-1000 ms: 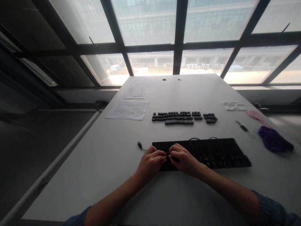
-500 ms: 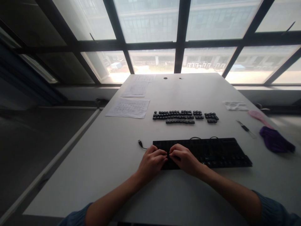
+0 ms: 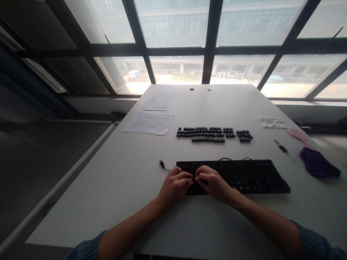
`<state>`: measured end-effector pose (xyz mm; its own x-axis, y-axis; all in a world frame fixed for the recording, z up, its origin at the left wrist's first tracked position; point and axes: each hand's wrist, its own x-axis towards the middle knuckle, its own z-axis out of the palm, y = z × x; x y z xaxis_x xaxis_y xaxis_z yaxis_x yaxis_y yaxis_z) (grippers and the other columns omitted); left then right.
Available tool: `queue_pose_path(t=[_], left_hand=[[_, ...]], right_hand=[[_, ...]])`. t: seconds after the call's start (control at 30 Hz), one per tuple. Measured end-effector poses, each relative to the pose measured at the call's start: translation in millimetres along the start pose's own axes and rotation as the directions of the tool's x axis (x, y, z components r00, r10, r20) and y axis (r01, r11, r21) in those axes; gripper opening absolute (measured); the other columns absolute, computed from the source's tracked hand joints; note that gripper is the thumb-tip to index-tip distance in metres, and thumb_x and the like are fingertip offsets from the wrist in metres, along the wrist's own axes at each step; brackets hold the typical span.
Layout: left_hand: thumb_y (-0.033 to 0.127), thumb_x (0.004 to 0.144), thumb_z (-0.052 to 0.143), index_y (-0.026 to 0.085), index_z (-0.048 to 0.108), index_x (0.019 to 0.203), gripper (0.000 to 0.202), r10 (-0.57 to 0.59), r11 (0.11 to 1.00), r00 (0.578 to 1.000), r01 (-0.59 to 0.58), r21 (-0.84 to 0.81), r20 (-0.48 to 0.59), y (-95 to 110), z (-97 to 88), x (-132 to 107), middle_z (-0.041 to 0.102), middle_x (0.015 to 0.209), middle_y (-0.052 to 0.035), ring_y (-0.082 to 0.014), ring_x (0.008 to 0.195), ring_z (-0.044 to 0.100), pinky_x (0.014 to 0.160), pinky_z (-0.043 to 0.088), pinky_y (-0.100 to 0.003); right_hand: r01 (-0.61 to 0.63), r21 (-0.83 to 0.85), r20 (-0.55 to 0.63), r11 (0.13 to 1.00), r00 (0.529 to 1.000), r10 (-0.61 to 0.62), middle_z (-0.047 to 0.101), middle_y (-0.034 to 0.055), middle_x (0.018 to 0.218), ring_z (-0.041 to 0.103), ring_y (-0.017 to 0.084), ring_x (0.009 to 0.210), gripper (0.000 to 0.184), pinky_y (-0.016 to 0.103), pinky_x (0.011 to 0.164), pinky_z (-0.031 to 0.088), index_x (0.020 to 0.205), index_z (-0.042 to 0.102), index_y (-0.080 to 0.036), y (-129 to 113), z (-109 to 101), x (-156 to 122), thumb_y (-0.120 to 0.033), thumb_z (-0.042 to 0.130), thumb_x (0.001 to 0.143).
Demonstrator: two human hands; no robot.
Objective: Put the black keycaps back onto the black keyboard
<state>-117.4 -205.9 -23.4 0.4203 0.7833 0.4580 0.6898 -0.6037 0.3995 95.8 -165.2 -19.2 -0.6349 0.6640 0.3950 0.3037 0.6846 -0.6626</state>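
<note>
A black keyboard (image 3: 255, 173) lies flat on the white table, most of its keycaps off and a row still along its near edge. My left hand (image 3: 177, 182) is over its left part, fingers curled and pressed together. Facing it, my right hand (image 3: 213, 180) has thumb and forefinger pinched close to the left fingertips. Whatever is between the fingers is too small and dark to make out. Beyond the keyboard, loose black keycaps (image 3: 200, 133) stand in rows and small groups.
A USB plug (image 3: 162, 164) on its cable lies left of the keyboard. Written sheets (image 3: 149, 123) lie at the left. To the right are a keycap puller or similar slim tool (image 3: 282, 148), a purple cloth (image 3: 318, 162), a pink brush-like item (image 3: 299, 137) and a white cloth (image 3: 272, 122).
The view has shifted very slightly. Both hands stay in the same place on the keyboard, with no visible change in their grip.
</note>
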Motion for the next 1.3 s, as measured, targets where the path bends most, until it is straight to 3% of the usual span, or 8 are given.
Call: queue_pose_path(t=[0.27,0.43,0.57,0.77,0.9,1.17,1.3], left_hand=[[0.022,0.092,0.064,0.022,0.075,0.09,0.012,0.015,1.0,1.0,-0.015,0.001,-0.015,0.0,0.7,1.0,0.075,0.101,-0.0033,-0.0204,0.086,0.053,0.079,0.05,-0.038],[0.021,0.092,0.064,0.023,0.075,0.091,0.012,0.011,1.0,1.0,-0.012,-0.006,-0.013,-0.6,0.4,1.9,0.075,0.101,-0.0034,-0.0205,0.086,0.053,0.08,0.05,-0.038],[0.022,0.092,0.065,0.023,0.076,0.091,0.01,-0.011,1.0,1.0,0.011,-0.02,-0.014,-0.9,0.4,2.9,0.075,0.102,-0.0031,-0.0209,0.087,0.054,0.08,0.05,-0.038],[0.022,0.093,0.063,0.022,0.076,0.09,0.013,-0.027,0.998,1.0,0.027,-0.059,-0.011,-0.7,0.3,3.2,0.075,0.101,-0.0043,-0.0205,0.088,0.053,0.08,0.051,-0.039],[0.023,0.093,0.064,0.022,0.076,0.09,0.012,-0.032,0.997,0.999,0.032,-0.067,-0.003,0.0,-1.3,3.1,0.075,0.102,-0.0039,-0.0208,0.088,0.053,0.08,0.051,-0.039],[0.021,0.092,0.065,0.023,0.076,0.091,0.011,-0.031,0.998,0.999,0.03,-0.055,-0.012,-0.4,-0.6,3.3,0.075,0.102,-0.0034,-0.0205,0.088,0.054,0.08,0.05,-0.038],[0.021,0.092,0.065,0.022,0.076,0.09,0.011,-0.025,0.999,1.0,0.025,-0.044,-0.007,0.2,-0.1,3.1,0.075,0.102,-0.0034,-0.021,0.088,0.054,0.081,0.05,-0.039]], right_hand=[[0.019,-0.071,0.042,0.997,0.999,-0.016,0.064,0.0067,0.091,0.058,0.02,0.089,0.02,0.032,0.079,0.051,0.073,0.06,-0.019,-4.8,-2.9,2.3,-0.007,0.058,0.089],[-0.037,-0.069,-0.042,0.997,0.999,0.035,0.063,0.0066,0.089,0.059,0.019,0.085,0.021,0.031,0.077,0.05,0.072,0.059,-0.019,-2.7,4.7,1.0,-0.01,0.057,0.091],[-0.047,0.008,-0.049,0.999,0.998,0.047,0.064,0.0067,0.093,0.06,0.018,0.086,0.02,0.031,0.078,0.05,0.074,0.061,-0.019,-1.4,5.2,1.1,-0.012,0.057,0.092],[-0.176,0.197,-0.178,0.964,0.961,0.212,0.068,0.0048,0.089,0.065,0.017,0.082,0.013,0.03,0.076,0.052,0.078,0.065,-0.019,0.8,0.6,3.0,-0.011,0.063,0.088],[-0.129,0.191,-0.112,0.973,0.982,0.152,0.068,0.0052,0.089,0.065,0.018,0.083,0.013,0.031,0.075,0.053,0.077,0.066,-0.019,1.9,2.6,1.2,-0.011,0.065,0.087],[-0.026,-0.006,-0.02,1.0,0.999,0.026,0.064,0.007,0.094,0.059,0.019,0.088,0.019,0.033,0.079,0.051,0.077,0.063,-0.019,-1.1,3.0,0.4,-0.012,0.056,0.093],[-0.028,-0.077,0.013,0.997,1.0,0.029,0.062,0.0074,0.095,0.056,0.021,0.093,0.019,0.035,0.084,0.051,0.075,0.06,-0.019,-9.3,-1.6,2.8,-0.015,0.057,0.093]])
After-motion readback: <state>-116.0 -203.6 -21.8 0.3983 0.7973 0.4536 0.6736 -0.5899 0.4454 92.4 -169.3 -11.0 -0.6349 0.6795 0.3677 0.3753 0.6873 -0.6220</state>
